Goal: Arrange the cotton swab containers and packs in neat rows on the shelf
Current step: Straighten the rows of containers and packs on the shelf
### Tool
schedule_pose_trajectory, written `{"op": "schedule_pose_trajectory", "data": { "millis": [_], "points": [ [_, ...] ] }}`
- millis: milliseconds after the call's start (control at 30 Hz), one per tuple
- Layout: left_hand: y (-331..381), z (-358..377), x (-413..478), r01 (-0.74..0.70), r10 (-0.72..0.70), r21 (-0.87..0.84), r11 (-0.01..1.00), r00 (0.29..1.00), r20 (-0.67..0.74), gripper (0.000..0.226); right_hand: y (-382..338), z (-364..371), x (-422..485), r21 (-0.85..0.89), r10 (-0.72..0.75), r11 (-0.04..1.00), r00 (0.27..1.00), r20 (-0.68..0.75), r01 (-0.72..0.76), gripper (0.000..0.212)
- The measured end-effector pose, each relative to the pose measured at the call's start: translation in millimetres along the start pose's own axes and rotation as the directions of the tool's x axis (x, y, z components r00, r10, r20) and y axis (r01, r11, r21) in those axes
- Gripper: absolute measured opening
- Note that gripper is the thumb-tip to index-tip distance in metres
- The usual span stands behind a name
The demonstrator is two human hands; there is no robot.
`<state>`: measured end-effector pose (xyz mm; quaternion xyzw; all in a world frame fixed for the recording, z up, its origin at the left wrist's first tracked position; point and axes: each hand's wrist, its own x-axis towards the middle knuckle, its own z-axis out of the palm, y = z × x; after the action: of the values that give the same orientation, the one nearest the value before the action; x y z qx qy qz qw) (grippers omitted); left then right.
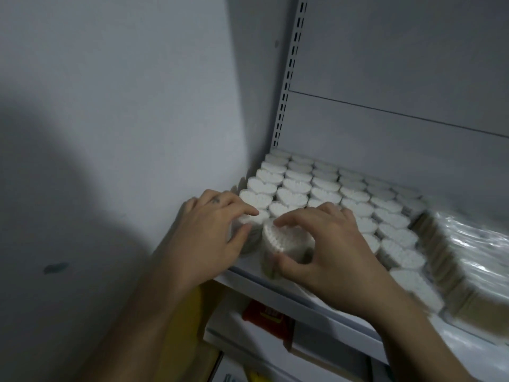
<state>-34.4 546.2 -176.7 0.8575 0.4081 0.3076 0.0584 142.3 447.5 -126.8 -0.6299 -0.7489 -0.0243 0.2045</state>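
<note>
My right hand (327, 244) grips a heart-shaped clear container (278, 238), thumb on its near wall and fingers over the white swab tips. It sits tilted at the front edge of the white shelf (275, 288). Just left of it, my left hand (209, 232) holds a second container (248, 230), fingers on top and thumb at its side. Beyond both hands, further containers (325, 188) stand upright in close rows, white tips up. Right of my right hand lie glossy film-wrapped packs (468, 252) showing tan sticks.
</note>
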Motion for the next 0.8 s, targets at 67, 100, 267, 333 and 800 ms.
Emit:
{"op": "schedule_pose_trajectory", "data": {
  "millis": [67, 100, 267, 333, 800],
  "points": [
    [0.6, 1.3, -0.6, 0.005, -0.006, 0.023, 1.000, 0.999, 0.042, 0.024, 3.1, 6.5, 3.4, -0.073, 0.007, 0.997, 1.000, -0.009, -0.008, 0.043],
    [1.0, 2.1, -1.0, 0.003, -0.005, 0.030, 1.000, 0.999, 0.048, 0.023, 4.9, 11.0, 5.3, -0.111, 0.011, 0.994, 1.000, -0.021, -0.013, 0.043],
    [2.8, 3.4, -0.3, -0.005, 0.003, 0.061, 0.998, 0.999, 0.034, 0.019, 12.8, 29.3, 12.3, -0.284, 0.015, 0.958, 0.996, -0.091, -0.040, 0.030],
    [3.0, 3.9, 1.1, 0.002, -0.005, 0.080, 0.997, 0.999, 0.038, 0.019, 13.0, 34.6, 13.1, -0.301, 0.023, 0.952, 0.994, -0.111, -0.056, 0.023],
    [0.8, 5.1, 2.1, 0.001, -0.002, 0.034, 0.999, 0.999, 0.041, 0.022, 18.6, 39.8, 14.6, -0.309, 0.089, 0.944, 0.991, -0.105, -0.117, 0.022]
  ]
}}
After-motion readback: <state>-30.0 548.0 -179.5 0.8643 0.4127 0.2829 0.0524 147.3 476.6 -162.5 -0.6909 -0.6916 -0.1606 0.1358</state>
